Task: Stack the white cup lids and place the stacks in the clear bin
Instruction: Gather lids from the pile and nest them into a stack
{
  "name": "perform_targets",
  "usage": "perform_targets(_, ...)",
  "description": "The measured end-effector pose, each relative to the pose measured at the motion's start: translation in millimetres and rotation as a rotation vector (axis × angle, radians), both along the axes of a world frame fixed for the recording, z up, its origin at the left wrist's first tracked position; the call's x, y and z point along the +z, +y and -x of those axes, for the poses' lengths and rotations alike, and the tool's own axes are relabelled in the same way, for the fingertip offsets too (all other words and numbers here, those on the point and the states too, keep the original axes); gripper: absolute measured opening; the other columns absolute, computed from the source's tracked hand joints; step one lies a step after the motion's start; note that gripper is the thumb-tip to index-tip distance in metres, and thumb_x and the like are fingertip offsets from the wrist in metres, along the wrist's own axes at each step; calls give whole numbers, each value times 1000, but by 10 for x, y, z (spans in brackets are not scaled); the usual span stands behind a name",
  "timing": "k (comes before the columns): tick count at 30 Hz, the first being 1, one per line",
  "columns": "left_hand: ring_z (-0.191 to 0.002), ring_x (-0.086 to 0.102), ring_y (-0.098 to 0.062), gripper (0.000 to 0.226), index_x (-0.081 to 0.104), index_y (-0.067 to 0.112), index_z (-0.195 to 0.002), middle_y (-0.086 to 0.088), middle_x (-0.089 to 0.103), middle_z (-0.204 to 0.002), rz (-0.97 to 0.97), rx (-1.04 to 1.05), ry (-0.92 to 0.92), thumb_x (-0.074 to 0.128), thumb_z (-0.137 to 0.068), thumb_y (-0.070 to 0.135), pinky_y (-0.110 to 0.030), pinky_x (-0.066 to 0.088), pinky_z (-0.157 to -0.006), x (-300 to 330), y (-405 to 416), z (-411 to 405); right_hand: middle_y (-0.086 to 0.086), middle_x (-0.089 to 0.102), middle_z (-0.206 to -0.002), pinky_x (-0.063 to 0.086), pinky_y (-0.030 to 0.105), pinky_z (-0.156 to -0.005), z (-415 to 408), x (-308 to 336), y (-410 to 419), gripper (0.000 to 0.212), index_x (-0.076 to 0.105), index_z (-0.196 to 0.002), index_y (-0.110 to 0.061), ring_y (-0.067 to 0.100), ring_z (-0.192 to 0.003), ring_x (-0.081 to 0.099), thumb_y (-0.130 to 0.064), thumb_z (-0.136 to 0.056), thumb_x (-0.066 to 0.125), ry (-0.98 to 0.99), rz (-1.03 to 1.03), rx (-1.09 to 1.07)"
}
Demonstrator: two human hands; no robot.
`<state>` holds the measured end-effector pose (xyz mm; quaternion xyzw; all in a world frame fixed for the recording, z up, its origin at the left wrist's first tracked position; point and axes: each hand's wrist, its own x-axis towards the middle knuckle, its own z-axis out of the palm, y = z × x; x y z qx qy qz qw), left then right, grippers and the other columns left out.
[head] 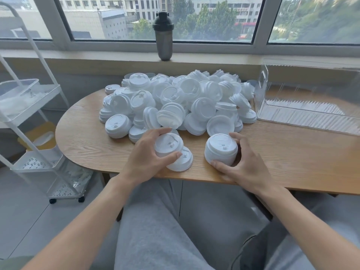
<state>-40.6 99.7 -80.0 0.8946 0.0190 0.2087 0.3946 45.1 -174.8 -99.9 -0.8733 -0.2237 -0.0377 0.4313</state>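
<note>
A big heap of white cup lids (181, 98) covers the middle of the wooden table (292, 156). My left hand (148, 154) grips a white lid (168, 145) between thumb and fingers, above another lid (184, 162) lying on the table. My right hand (245, 164) grips a short stack of lids (221, 150) standing near the table's front edge. The clear bin (307, 108) stands at the right of the table, with no lids visible inside.
A dark shaker bottle (164, 36) stands on the windowsill behind the heap. A white rolling cart (33, 117) with shelves stands to the left of the table. My legs in grey trousers are under the table's front edge.
</note>
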Motion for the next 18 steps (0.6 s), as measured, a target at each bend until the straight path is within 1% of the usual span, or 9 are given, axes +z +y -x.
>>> perform_targets(3,-122,50,10,67,59,31,-136,23,60,-130,9,-71,5,88,-77,42,-11,37,-103,54,-230,-150,-20,57,-130,44,26,-98,-22,5,-138,87,41,-139,-36,4,-119,54,-56,-68,87,-4,-1,4)
perform_targets(5,-123,50,9,70,59,28,-138,22,61,-130,24,-128,15,90,-76,40,-10,38,-103,89,-396,-260,-22,58,-126,44,25,-96,-30,17,-227,84,41,-136,-39,3,-116,56,-56,-68,87,-2,-1,0)
perform_targets(8,-124,55,3,73,59,27,-138,20,62,-131,57,-206,22,91,-74,42,-19,43,-107,120,-654,-425,-21,59,-124,44,24,-93,-53,23,-359,85,41,-137,-39,4,-114,57,-58,-68,86,-10,0,-22)
perform_targets(12,-124,56,5,68,59,26,-137,20,63,-132,66,-295,37,91,-77,36,-21,44,-107,163,-988,-605,-20,58,-125,45,23,-95,-85,-2,-527,88,39,-138,-38,3,-115,56,-61,-67,85,-10,-26,-40)
perform_targets(16,-123,60,-2,67,59,28,-136,20,64,-130,83,-379,39,91,-77,33,-29,47,-108,184,-1282,-762,-16,58,-131,45,29,-101,-134,-46,-695,99,32,-145,-39,7,-120,55,-66,-66,84,20,-41,-71)
perform_targets(18,-124,60,-3,67,59,29,-137,18,64,-131,79,-404,48,91,-78,31,-32,48,-108,197,-1393,-827,-16,57,-133,46,33,-103,-158,-67,-740,101,31,-146,-41,7,-123,54,-69,-65,83,30,-51,-72)
